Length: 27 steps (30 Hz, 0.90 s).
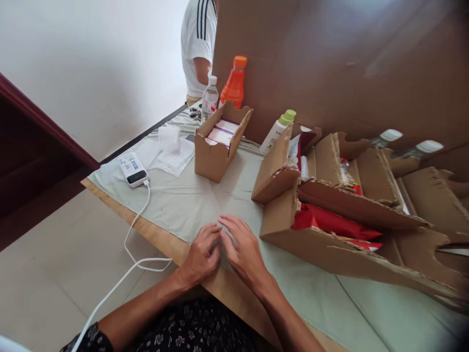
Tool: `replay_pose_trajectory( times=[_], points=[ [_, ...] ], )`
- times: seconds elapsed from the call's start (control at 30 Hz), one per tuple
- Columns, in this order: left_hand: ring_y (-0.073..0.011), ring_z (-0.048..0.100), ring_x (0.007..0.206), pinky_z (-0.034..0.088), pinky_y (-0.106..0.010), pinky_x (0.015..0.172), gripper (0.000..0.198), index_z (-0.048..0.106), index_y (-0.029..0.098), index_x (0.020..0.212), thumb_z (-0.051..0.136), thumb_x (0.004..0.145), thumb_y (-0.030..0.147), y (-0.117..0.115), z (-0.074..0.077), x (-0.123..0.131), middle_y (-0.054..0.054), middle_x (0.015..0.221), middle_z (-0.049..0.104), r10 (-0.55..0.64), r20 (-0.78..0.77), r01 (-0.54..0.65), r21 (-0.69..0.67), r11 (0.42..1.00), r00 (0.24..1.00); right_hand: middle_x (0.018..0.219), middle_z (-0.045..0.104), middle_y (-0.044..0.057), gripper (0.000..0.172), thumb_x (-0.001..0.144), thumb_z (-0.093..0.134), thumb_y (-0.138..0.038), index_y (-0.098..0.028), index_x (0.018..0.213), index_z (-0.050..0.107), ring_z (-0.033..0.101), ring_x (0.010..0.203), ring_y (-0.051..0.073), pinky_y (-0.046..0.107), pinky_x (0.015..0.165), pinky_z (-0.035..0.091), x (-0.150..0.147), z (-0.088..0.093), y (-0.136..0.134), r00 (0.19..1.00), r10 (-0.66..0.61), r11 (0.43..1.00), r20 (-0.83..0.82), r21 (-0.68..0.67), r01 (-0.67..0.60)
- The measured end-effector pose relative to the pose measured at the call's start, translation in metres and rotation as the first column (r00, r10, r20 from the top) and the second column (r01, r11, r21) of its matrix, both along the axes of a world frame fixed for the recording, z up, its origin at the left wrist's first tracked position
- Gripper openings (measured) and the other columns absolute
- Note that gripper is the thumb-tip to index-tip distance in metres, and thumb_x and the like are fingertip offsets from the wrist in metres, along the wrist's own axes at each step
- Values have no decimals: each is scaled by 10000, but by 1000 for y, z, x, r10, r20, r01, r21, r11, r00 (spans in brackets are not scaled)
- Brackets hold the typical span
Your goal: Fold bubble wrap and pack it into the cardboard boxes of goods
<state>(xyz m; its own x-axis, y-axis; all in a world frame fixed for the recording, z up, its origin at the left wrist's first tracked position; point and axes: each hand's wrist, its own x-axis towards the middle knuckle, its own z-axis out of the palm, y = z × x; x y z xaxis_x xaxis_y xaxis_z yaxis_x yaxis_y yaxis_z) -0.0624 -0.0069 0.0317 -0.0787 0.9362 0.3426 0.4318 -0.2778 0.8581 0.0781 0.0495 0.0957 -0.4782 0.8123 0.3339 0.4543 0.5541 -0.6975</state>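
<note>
My left hand [201, 255] and my right hand [242, 250] meet at the fingertips above the near edge of the table [183, 195]. The left fingers are loosely bent, with the thumb apart, and no object shows in them. On the right, the fingers stretch forward with the thumb away from them, and that hand holds nothing visible. The space under both palms is hidden. A small cardboard box [210, 164] holding white packets [222, 134] stands beyond my hands. Closest to my right hand is a large cardboard organizer [315, 249] with a red packet [330, 220] in its front compartment.
A power bank [132, 168] with a white cable [128, 234] lies at left beside bubble wrap [178, 156]. A water bottle [210, 100], an orange bottle [234, 85] and a green-capped bottle [278, 129] stand behind. A person in a white shirt [198, 44] is behind the cardboard panel [311, 63].
</note>
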Motion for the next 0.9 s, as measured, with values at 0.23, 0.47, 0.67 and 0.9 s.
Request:
replay_pose_trajectory(
  times=[0.23, 0.47, 0.67, 0.9],
  points=[
    [-316, 603, 1273, 536, -528, 1060, 367, 697, 213, 1128, 551, 828, 60, 1, -8, 3, -136, 1246, 698, -42, 22, 41, 28, 999, 999, 1695, 288, 166, 588, 914, 544, -112, -190, 1497, 544, 388, 1524, 324, 459, 1216, 374, -199, 25, 148, 942, 142, 973, 306, -220, -75],
    [-320, 617, 1258, 551, -537, 1029, 399, 686, 227, 1172, 537, 838, 67, 3, -11, 2, -143, 1228, 700, -70, 51, 68, 40, 997, 996, 1629, 438, 159, 592, 920, 502, -87, -105, 1512, 474, 428, 1490, 268, 426, 1219, 372, -249, 36, 185, 953, 109, 974, 284, -221, -46],
    [-327, 628, 1261, 537, -530, 1080, 373, 715, 247, 1227, 652, 860, 228, 19, 16, -33, -126, 1261, 706, -29, 85, 35, -72, 997, 996, 1323, 726, 79, 315, 954, 593, -297, -248, 1245, 704, 659, 1250, 229, 420, 1116, 497, -87, 19, 52, 980, 100, 987, -170, -104, -119],
    [-302, 595, 1332, 478, -506, 1167, 417, 696, 234, 1291, 651, 894, 352, -10, 18, -17, -113, 1332, 697, -33, 140, 62, -211, 976, 990, 889, 785, 63, 204, 807, 730, -424, -226, 853, 746, 728, 834, 210, 354, 804, 588, 131, 0, -50, 822, -562, 782, -86, -380, 495]
  ],
)
